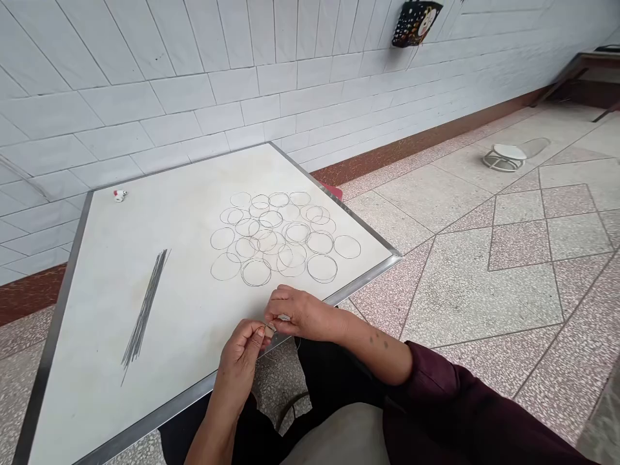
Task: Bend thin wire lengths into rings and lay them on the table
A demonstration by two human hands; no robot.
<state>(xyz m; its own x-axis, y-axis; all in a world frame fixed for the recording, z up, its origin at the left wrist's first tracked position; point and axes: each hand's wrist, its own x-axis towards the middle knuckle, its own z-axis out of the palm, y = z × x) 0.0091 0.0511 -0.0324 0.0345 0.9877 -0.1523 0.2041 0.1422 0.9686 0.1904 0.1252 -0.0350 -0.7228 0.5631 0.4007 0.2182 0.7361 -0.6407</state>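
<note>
My left hand is closed, thumb and finger pinching a small beige piece whose kind I cannot make out. Against it, my right hand is also closed, fingertips pinched on a thin wire that they largely cover. A faint curve of this wire shows below the hands, over the table's near edge. Beyond my hands, several thin wire rings lie spread and overlapping on the white table. To the left rests a bundle of straight wires, lying lengthwise.
A small white and red object sits in the table's far left corner. Metal trim edges the tabletop. Behind is a tiled wall with a dark patterned pouch hanging on it. A low stool stands on the floor at right.
</note>
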